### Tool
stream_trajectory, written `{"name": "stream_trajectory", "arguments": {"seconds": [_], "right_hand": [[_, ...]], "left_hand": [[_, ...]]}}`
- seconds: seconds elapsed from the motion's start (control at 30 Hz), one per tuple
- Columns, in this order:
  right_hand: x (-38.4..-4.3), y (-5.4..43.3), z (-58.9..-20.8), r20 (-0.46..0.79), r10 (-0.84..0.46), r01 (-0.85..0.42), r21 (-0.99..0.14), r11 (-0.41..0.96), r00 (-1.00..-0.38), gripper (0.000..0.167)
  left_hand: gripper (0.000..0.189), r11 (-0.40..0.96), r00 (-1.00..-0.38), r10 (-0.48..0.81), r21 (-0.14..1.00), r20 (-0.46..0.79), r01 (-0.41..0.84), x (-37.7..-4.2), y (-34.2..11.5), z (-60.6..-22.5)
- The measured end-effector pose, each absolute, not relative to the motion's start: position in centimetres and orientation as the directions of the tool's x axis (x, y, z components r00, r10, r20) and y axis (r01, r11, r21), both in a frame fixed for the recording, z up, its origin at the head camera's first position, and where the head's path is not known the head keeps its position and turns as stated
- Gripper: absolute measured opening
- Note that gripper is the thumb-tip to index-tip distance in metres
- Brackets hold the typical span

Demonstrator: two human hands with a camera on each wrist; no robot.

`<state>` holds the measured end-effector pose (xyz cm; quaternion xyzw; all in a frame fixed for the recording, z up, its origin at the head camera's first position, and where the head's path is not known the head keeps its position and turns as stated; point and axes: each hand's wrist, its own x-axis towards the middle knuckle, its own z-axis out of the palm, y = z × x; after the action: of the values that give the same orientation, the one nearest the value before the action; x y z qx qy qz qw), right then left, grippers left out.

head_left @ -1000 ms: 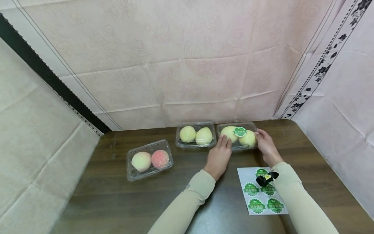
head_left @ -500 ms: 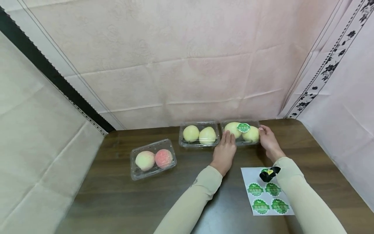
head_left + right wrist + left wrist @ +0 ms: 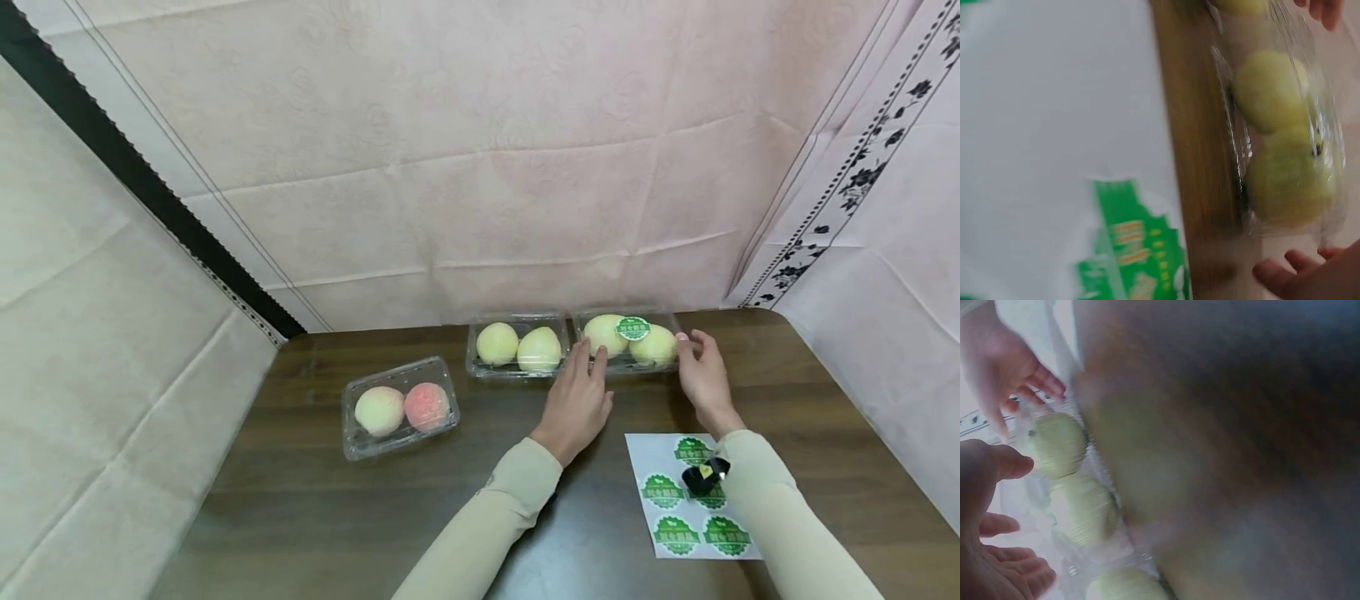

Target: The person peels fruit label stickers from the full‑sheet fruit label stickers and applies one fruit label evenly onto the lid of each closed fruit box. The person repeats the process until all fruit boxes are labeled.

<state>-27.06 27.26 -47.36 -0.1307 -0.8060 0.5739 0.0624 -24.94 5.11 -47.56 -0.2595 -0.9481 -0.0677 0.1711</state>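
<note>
A clear plastic fruit box (image 3: 663, 321) at the back right holds two pale yellow-green fruits (image 3: 652, 344). On its lid is a round green label (image 3: 633, 327). My left hand (image 3: 576, 404) hovers at the box's front left corner, fingers spread; contact there is unclear. Beside the right end is my right hand (image 3: 705, 379), its fingers loosely bent, gripping nothing. In the right wrist view, a small gap shows between those fingers (image 3: 1272, 272) and the box. A second box (image 3: 474, 367) of two yellow-green fruits stands close on the left, without a visible label.
Farther left, a third clear box (image 3: 352, 450) sits at an angle with one whitish and one pink fruit. A white sheet (image 3: 641, 454) of green round stickers lies under the right forearm. Cloth (image 3: 450, 208) hangs behind the wooden table (image 3: 337, 533).
My right hand's fingers have come away from the labelled box's end. My left fingers have spread and drawn back slightly. The head view has turned a little left.
</note>
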Motion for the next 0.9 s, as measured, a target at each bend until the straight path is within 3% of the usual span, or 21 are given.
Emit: {"name": "stream_trajectory", "arguments": {"seconds": [0.23,0.5,0.7,0.9], "right_hand": [[-24.3,26.0,-46.0,0.189,0.256,-0.027,-0.849,0.527,-0.948,0.069],[-21.4,23.6,-44.6,0.302,0.151,-0.133,-0.742,0.657,-0.941,0.064],[-19.0,21.4,-44.3,0.36,0.112,-0.171,-0.665,0.727,-0.926,0.064],[-16.8,18.9,-44.0,0.454,0.068,-0.236,-0.58,0.78,-0.889,0.07]], "left_hand": [[0.066,0.866,-0.828,0.435,0.088,0.352,0.493,-23.4,3.5,-46.0],[0.062,0.899,-0.827,0.352,0.089,0.438,0.429,-21.7,1.1,-44.5],[0.072,0.91,-0.808,0.304,0.098,0.505,0.404,-20.4,-0.7,-43.8],[0.089,0.92,-0.849,0.266,0.142,0.458,0.365,-18.9,-2.5,-43.5]]}}
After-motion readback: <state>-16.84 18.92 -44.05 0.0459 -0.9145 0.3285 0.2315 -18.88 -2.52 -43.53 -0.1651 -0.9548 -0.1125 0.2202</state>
